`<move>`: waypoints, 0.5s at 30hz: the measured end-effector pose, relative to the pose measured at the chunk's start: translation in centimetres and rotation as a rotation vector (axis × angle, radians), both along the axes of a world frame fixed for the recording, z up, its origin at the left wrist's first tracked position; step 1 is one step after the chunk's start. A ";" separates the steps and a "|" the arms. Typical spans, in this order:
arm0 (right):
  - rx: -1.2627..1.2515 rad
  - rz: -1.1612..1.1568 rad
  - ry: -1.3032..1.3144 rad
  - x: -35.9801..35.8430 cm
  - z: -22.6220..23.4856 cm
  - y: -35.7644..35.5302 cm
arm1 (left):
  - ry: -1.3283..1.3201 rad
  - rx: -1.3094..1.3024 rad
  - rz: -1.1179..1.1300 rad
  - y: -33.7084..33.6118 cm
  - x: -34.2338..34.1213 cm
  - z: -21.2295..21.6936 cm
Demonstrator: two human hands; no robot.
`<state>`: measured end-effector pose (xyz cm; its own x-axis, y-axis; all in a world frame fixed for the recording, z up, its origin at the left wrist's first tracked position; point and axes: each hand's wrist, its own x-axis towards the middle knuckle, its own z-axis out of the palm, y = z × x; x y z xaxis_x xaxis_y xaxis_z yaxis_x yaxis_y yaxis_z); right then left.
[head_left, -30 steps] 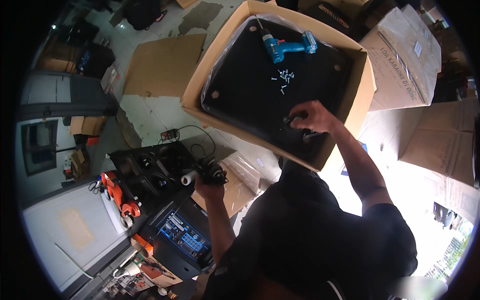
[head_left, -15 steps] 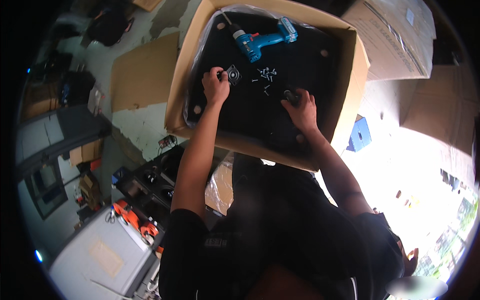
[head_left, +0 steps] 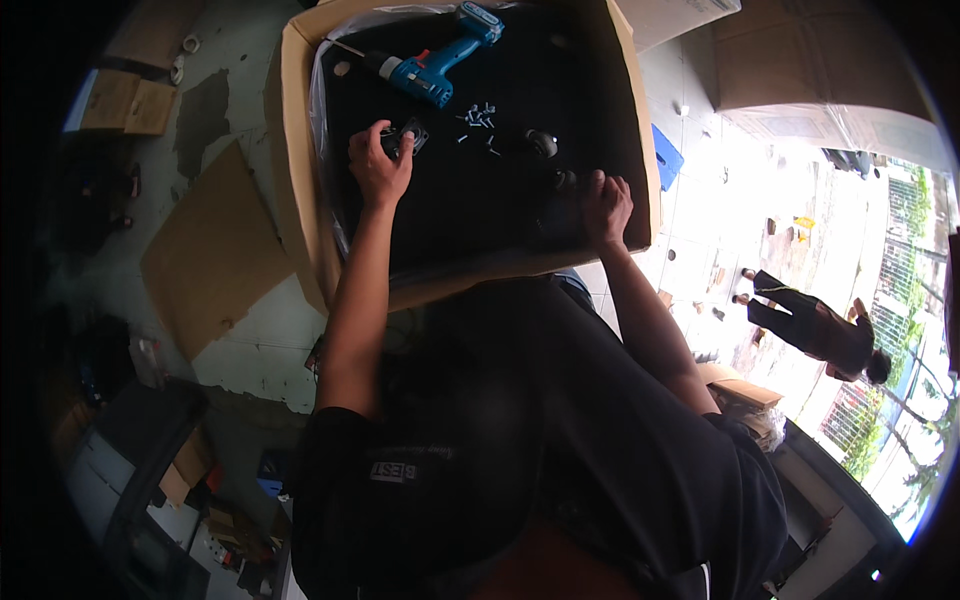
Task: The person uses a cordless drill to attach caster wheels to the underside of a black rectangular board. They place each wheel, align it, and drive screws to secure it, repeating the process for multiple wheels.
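Note:
My left hand [head_left: 382,168] is closed around a dark caster [head_left: 412,133] with a metal mounting plate, just over the black panel [head_left: 470,215] in the carton. Over the panel's right side, my right hand [head_left: 608,208] has its fingers curled in; whatever is inside them is hidden. Left of that hand a dark rounded piece [head_left: 566,180] shows dimly, and a black and grey caster [head_left: 542,142] lies a little farther off. Several silver screws [head_left: 480,117] lie scattered mid-panel. Beyond them rests a blue-green cordless drill [head_left: 425,75], its long bit toward the far left.
The carton's cardboard walls [head_left: 298,180] surround the panel, with clear plastic film along the left one. A flat cardboard sheet [head_left: 215,255] lies on the floor at left. Past the right wall is a blue box [head_left: 667,158]. Another person [head_left: 815,325] is far right.
My view has turned, shifting the carton up and left. My right hand has moved right across the panel; a caster now lies apart from it. My left hand still grips its caster.

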<state>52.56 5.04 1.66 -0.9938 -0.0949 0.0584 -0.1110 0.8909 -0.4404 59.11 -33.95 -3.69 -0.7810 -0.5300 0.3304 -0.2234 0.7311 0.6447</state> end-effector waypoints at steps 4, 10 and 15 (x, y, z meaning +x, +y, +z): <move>-0.088 -0.277 0.095 -0.6 1.6 2.6 | 0.119 0.037 -0.083 -1.1 1.7 0.3; 0.001 0.006 -0.204 -0.6 -0.7 5.8 | 0.076 -0.006 0.080 -0.1 7.0 0.5; -0.177 -0.115 -0.485 -2.9 -6.8 4.9 | -0.286 0.070 0.444 -1.5 12.8 -4.5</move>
